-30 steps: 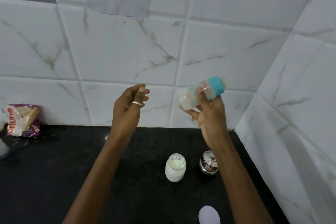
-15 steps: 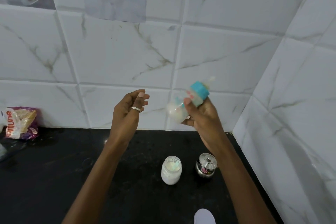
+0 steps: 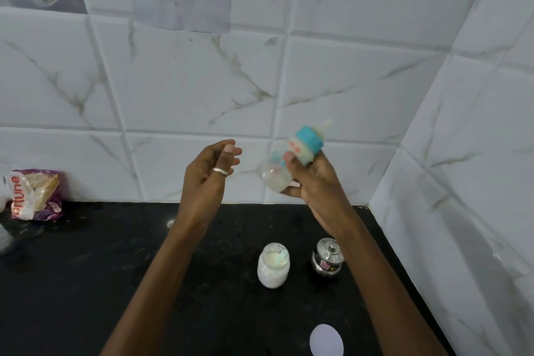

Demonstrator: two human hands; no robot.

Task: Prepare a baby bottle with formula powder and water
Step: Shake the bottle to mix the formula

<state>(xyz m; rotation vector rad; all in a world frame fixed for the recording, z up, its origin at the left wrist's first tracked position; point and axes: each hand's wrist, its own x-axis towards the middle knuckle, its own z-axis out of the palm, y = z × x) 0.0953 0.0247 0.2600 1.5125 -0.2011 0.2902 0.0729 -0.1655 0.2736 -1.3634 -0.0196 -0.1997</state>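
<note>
My right hand grips a small clear baby bottle with a teal collar and a pale teat, held tilted in the air with the teat up and to the right. Milky liquid shows in its lower end. My left hand, with a ring on one finger, hovers just left of the bottle, fingers loosely curled and holding nothing. Below on the black counter stands an open jar of white formula powder with a scoop inside.
A small lidded steel pot stands right of the jar. A white lid lies at the counter's front. A printed food packet leans on the tiled wall at far left. Tiled walls meet in a corner at the right.
The bottle in my right hand has swung from lying nearly level to a steeper tilt, shifting slightly between frames. My left hand has stayed raised and empty.
</note>
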